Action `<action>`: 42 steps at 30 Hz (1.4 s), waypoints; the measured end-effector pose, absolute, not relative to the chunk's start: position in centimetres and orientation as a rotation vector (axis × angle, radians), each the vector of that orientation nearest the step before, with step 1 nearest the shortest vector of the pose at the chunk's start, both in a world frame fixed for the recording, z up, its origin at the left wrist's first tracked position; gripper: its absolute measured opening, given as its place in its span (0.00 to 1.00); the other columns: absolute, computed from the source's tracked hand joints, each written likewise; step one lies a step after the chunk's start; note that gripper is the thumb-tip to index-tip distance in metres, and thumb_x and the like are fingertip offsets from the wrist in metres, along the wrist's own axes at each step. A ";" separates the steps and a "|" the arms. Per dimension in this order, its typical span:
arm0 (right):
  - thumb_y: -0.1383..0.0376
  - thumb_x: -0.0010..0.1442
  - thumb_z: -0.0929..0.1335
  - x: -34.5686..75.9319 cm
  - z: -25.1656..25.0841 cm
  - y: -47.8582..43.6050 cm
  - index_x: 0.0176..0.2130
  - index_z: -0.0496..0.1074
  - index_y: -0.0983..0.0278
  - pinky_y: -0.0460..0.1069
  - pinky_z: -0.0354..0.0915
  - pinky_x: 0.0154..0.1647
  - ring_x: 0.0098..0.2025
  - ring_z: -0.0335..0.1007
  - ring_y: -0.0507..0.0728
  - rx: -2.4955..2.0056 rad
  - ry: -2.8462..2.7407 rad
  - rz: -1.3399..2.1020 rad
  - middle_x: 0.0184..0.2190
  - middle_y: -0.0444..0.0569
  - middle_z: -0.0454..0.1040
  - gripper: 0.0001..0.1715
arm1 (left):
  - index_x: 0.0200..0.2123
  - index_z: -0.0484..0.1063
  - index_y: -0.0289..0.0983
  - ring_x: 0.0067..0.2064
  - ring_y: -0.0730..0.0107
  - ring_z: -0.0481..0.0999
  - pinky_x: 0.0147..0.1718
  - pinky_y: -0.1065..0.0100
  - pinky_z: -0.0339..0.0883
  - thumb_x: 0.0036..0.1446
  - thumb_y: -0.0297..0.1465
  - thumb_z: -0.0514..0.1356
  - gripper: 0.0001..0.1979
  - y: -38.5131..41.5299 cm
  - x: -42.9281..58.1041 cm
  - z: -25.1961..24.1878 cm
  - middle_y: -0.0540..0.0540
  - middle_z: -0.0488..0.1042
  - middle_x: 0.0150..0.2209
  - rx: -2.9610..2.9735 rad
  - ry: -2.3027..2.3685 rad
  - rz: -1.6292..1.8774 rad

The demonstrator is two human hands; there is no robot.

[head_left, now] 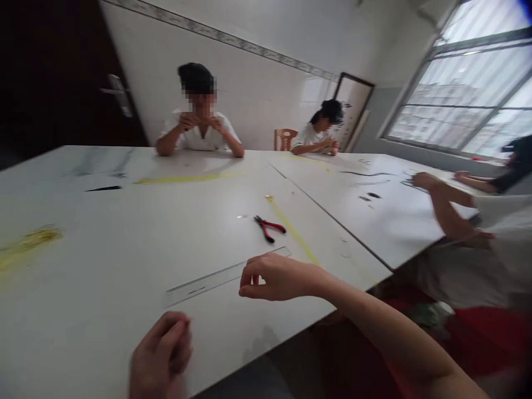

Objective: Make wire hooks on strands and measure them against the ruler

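Observation:
My left hand [161,352] is at the bottom, near the table's front edge. Its thumb and fingers are pressed together, and whatever they pinch is hidden or too fine to see. To its right, my right hand [276,276] hovers with bent fingers brought together at the tips. Any item between those fingertips is too small to make out. A clear ruler [224,280] lies on the white table [108,249], its right part partly behind my right hand. Beyond the ruler rest red-and-black pliers [269,226] with their handles apart.
Yellow strands [293,226] run past the pliers; another yellow bundle [35,242] lies far left. A dark pointed tool [103,188] is at the back left. Two people [208,133] sit across the table. At right, a co-worker's arm [446,208] reaches over dark pieces [374,195].

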State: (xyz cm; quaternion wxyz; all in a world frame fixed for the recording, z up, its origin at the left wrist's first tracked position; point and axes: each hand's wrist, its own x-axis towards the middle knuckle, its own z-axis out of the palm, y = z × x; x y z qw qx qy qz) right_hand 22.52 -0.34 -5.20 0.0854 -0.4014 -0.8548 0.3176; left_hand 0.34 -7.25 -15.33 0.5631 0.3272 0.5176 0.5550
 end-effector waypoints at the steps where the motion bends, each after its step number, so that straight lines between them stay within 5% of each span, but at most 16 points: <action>1: 0.60 0.58 0.66 20.9 -5.1 -0.6 0.33 0.74 0.64 0.48 0.63 0.36 0.33 0.67 0.50 -1.108 -2.522 0.991 0.33 0.48 0.74 0.10 | 0.25 0.65 0.35 0.16 0.85 0.52 0.14 0.80 0.48 0.51 0.36 0.63 0.13 -7.3 -0.1 -14.6 0.57 0.56 0.18 0.691 1.123 1.355; 7: 0.56 0.62 0.62 14.9 -6.3 -0.5 0.41 0.71 0.63 0.48 0.65 0.39 0.37 0.69 0.51 -0.832 -2.175 1.320 0.34 0.47 0.74 0.16 | 0.23 0.66 0.36 0.16 0.85 0.44 0.14 0.76 0.38 0.50 0.34 0.59 0.09 -6.2 -1.8 -8.4 0.57 0.52 0.19 0.821 0.524 1.518; 12: 0.54 0.62 0.61 13.6 -6.4 -0.3 0.40 0.69 0.64 0.50 0.67 0.39 0.35 0.69 0.51 -0.691 -1.899 1.510 0.31 0.47 0.72 0.18 | 0.25 0.67 0.37 0.17 0.83 0.48 0.17 0.74 0.44 0.52 0.35 0.57 0.09 -4.1 -2.4 -6.3 0.56 0.52 0.19 1.195 0.301 1.504; 17: 0.57 0.61 0.64 14.0 -6.0 0.8 0.36 0.69 0.65 0.52 0.68 0.42 0.35 0.70 0.51 -0.654 -1.752 1.614 0.31 0.47 0.71 0.14 | 0.23 0.67 0.36 0.20 0.79 0.51 0.23 0.69 0.50 0.49 0.35 0.60 0.09 -2.1 -1.8 -6.8 0.55 0.55 0.19 1.320 0.325 1.444; 33: 0.63 0.55 0.70 14.3 -11.5 3.1 0.32 0.72 0.65 0.48 0.66 0.41 0.35 0.70 0.49 -0.686 -1.346 2.059 0.30 0.45 0.73 0.06 | 0.26 0.69 0.38 0.22 0.76 0.52 0.22 0.69 0.47 0.50 0.28 0.58 0.02 0.0 -2.5 -11.4 0.54 0.57 0.20 1.380 0.616 1.273; 42: 0.61 0.53 0.70 15.1 -12.0 2.9 0.31 0.71 0.64 0.47 0.63 0.37 0.32 0.66 0.49 -0.832 -1.378 2.001 0.27 0.42 0.70 0.08 | 0.28 0.65 0.39 0.21 0.76 0.53 0.19 0.70 0.46 0.50 0.24 0.54 0.04 -0.2 -2.5 -12.1 0.54 0.57 0.19 1.445 0.841 1.230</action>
